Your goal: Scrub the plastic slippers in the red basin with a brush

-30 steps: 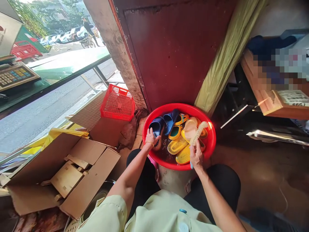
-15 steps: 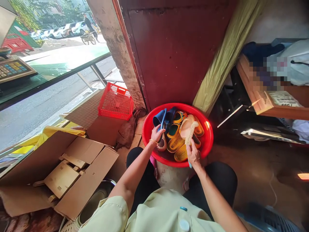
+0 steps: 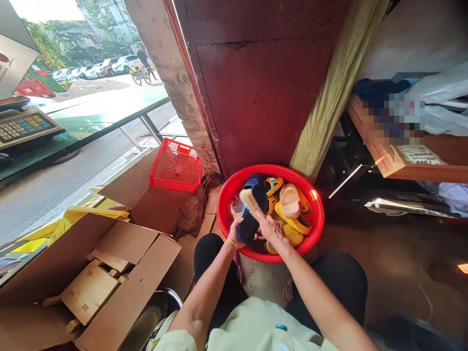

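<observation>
My left hand (image 3: 237, 233) grips a dark blue slipper (image 3: 248, 230) by its near end, over a red basin (image 3: 317, 229). In my right hand (image 3: 272, 228) is a scrubbing brush (image 3: 250, 201) with pale bristles, held across the slipper; whether the bristles press on it I cannot tell. Several other shoes lie in the basin: a yellow clog (image 3: 302, 225), a pale beige shoe (image 3: 290, 201) and a yellow shoe with a coloured trim (image 3: 273, 185) among them. Water shows at the basin's left side.
Left of the basin stand a red plastic crate (image 3: 175, 165) and an open cardboard box (image 3: 127, 287) with a small wooden stool (image 3: 89, 291) inside. A dark red door (image 3: 256, 97) is behind the basin. Wooden shelving (image 3: 405, 168) stands at right. Outside, a person (image 3: 144, 61) is beside a cart.
My left hand has lifted and turned the blue slipper toward me. My right hand has brought the brush leftward from the beige shoe to the slipper. The view has tilted up slightly.
</observation>
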`<state>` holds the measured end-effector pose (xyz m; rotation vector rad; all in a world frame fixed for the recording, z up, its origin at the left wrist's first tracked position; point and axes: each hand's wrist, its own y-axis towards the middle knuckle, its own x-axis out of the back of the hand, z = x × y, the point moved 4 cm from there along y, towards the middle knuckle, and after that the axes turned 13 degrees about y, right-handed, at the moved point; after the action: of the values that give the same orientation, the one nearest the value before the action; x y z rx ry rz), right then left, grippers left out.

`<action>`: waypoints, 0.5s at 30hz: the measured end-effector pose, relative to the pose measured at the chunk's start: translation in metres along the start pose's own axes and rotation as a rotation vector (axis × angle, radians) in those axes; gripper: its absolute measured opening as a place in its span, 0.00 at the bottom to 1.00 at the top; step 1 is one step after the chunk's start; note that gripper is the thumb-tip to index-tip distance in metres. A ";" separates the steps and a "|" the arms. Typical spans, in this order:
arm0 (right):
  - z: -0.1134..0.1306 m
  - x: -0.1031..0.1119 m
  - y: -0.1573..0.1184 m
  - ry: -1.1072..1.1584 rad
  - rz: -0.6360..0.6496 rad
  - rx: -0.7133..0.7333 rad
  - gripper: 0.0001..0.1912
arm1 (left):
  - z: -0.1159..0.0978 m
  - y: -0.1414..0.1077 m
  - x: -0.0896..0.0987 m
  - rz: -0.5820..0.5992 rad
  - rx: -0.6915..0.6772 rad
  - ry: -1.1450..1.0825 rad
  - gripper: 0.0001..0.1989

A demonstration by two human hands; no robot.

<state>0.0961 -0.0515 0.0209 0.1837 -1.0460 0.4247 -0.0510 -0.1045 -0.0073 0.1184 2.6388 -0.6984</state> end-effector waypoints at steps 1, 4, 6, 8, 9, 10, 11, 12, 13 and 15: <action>-0.006 0.006 0.007 -0.005 -0.019 -0.028 0.30 | -0.001 0.000 -0.001 0.016 0.001 0.003 0.33; -0.017 0.016 0.015 -0.022 -0.050 -0.073 0.28 | -0.004 0.001 -0.004 0.069 0.004 -0.024 0.32; -0.015 0.011 0.007 -0.029 -0.036 -0.053 0.28 | -0.004 0.002 -0.004 0.068 0.016 -0.059 0.32; -0.007 -0.002 -0.008 -0.030 0.006 -0.003 0.29 | -0.004 0.003 -0.002 0.044 0.031 -0.094 0.31; -0.004 -0.008 -0.015 -0.023 0.027 0.029 0.29 | -0.003 0.003 -0.001 0.027 0.031 -0.110 0.30; -0.003 -0.013 -0.021 -0.011 0.039 0.056 0.30 | -0.003 0.004 -0.001 0.013 0.028 -0.119 0.29; -0.006 -0.015 -0.024 0.002 0.034 0.070 0.29 | -0.003 0.003 -0.001 0.005 0.025 -0.117 0.29; -0.012 -0.014 -0.024 0.018 0.011 0.069 0.28 | -0.003 0.003 -0.001 0.004 0.025 -0.103 0.29; -0.021 -0.010 -0.022 0.034 -0.026 0.054 0.27 | -0.003 0.002 -0.002 0.012 0.033 -0.079 0.29; -0.044 0.004 -0.012 0.065 -0.116 0.008 0.27 | -0.002 -0.001 -0.005 0.048 0.055 -0.025 0.31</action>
<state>0.1377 -0.0466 0.0030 0.2348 -0.9645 0.3280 -0.0470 -0.1043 -0.0035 0.1868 2.5847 -0.7513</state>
